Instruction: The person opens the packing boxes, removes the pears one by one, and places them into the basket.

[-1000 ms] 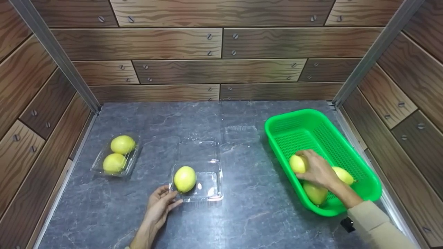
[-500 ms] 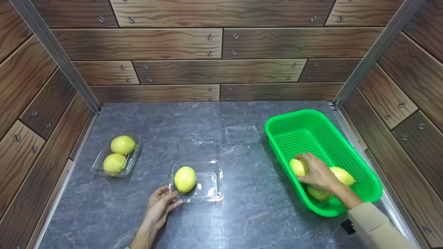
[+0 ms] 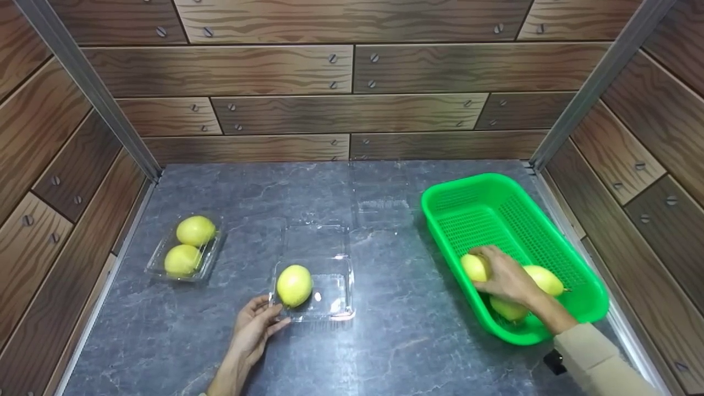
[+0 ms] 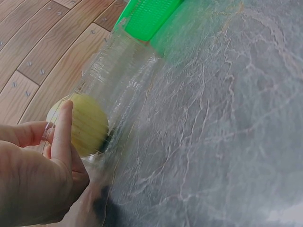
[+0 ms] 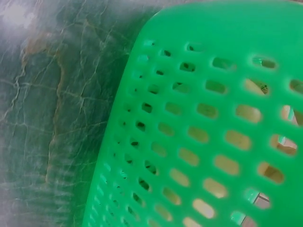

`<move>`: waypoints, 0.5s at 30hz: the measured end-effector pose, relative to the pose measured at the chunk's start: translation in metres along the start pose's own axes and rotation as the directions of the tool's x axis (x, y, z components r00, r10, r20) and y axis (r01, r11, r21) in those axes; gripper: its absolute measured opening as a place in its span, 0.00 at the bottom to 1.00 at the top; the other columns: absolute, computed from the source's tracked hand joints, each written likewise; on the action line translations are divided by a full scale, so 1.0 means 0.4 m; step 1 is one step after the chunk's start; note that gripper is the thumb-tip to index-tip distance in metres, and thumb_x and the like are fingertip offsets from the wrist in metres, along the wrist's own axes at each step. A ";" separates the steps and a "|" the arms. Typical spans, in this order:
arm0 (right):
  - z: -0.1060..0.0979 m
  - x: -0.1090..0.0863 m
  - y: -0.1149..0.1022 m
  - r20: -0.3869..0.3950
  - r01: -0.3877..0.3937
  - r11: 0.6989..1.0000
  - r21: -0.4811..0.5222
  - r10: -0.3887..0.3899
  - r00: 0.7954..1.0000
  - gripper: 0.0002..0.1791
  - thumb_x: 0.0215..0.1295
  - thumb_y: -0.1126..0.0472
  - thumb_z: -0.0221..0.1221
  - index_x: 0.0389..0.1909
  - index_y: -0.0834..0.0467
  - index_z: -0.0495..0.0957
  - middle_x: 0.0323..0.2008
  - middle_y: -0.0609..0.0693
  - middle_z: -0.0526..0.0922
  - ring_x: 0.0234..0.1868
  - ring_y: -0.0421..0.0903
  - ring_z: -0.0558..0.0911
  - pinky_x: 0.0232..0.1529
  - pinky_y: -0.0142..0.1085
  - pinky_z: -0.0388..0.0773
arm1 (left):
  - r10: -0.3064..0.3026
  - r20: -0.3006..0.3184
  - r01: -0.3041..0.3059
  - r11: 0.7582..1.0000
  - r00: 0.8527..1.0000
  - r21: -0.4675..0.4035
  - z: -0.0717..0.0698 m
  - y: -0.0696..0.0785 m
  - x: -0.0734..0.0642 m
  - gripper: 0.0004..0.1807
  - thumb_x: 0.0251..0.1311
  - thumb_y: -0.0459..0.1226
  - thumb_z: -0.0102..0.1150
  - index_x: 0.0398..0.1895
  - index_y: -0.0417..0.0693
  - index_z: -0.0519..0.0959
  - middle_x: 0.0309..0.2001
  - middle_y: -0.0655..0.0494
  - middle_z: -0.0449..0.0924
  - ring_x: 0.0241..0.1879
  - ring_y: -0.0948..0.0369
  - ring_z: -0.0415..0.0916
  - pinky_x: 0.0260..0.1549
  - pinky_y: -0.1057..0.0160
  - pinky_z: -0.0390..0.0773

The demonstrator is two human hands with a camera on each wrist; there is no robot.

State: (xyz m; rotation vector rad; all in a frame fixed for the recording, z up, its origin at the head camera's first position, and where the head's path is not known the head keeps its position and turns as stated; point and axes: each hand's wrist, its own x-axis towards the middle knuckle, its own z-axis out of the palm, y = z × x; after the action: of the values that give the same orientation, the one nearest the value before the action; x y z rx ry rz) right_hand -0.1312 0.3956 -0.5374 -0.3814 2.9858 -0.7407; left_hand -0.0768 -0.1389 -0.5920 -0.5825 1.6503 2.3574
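Head view: yel. fruit (image 3: 473, 267) in R hand (image 3: 505, 278), palm side hidden

An open, clear container (image 3: 333, 287) holds one yellow fruit (image 3: 294, 285).

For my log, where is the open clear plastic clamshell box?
In the head view, the open box sits left of the green perforated plastic basket, its near-left corner held by the left hand.

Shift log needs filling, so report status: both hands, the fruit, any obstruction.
Left hand pinching the open clear container, one yellow fruit inside. Right hand gripping another fruit in the green basket. Basket wall between that hand and container.
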 end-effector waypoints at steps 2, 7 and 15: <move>-0.003 -0.001 -0.002 0.007 -0.001 1.000 -0.009 0.001 1.000 0.34 0.59 0.58 0.74 0.64 0.63 0.75 0.56 0.64 0.81 0.46 0.56 0.84 0.39 0.48 0.87 | -0.001 0.001 0.001 1.000 1.000 -0.001 0.000 -0.001 0.000 0.26 0.67 0.23 0.58 0.64 0.30 0.61 0.42 0.53 0.75 0.32 0.64 0.75 0.40 0.65 0.93; -0.011 -0.002 -0.007 0.008 -0.009 1.000 -0.020 0.009 1.000 0.29 0.65 0.55 0.71 0.63 0.60 0.77 0.52 0.58 0.82 0.38 0.46 0.79 0.33 0.36 0.79 | 0.002 0.012 -0.002 1.000 1.000 0.002 -0.001 -0.001 0.000 0.27 0.67 0.24 0.58 0.66 0.29 0.60 0.42 0.52 0.75 0.33 0.64 0.75 0.41 0.65 0.92; -0.032 0.003 -0.025 -0.030 0.010 0.998 -0.056 -0.012 0.999 0.31 0.68 0.45 0.69 0.65 0.59 0.78 0.59 0.60 0.81 0.37 0.46 0.81 0.31 0.36 0.76 | 0.003 0.015 -0.004 1.000 1.000 0.010 -0.002 0.001 -0.002 0.27 0.67 0.24 0.59 0.65 0.30 0.61 0.41 0.52 0.76 0.32 0.65 0.75 0.41 0.65 0.93</move>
State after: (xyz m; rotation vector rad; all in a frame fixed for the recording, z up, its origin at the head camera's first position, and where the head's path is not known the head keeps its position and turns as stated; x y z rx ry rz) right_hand -0.1312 0.3925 -0.5214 -0.3933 3.0407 -0.6711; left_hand -0.0763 -0.1395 -0.5917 -0.5594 1.6574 2.3487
